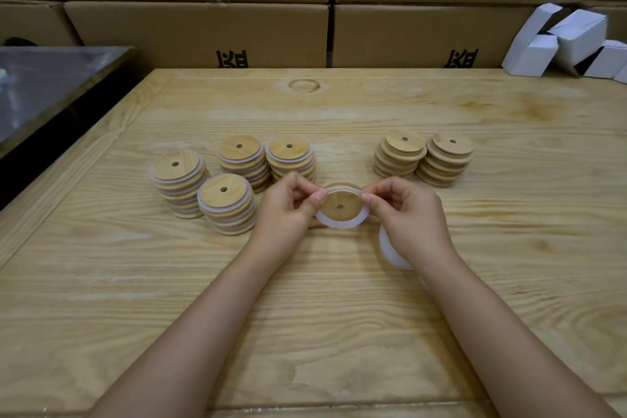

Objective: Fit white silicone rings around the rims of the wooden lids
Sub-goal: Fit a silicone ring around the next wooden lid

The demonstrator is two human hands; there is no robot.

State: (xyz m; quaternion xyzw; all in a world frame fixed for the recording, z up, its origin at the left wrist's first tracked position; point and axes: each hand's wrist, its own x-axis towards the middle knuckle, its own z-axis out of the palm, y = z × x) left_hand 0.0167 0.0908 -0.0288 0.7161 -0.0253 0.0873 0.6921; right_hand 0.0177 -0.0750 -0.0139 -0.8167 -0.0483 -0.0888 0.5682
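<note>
Above the counter point(339, 316), the left hand point(288, 210) and right hand point(410, 214) each pinch one side of a wooden lid point(340, 205), stretching a white silicone ring point(342, 223) over its rim. The ring's near arc looks unseated, so uneven tension could let it snap off or twist. Spare rings point(390, 249) lie under the right wrist, where a careless move could scatter them.

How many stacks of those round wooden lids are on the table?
6. Four with white rings stand left: front-left stack, front stack, rear stack, and one behind the left hand. Two bare stacks stand right. None seems hidden.
</note>
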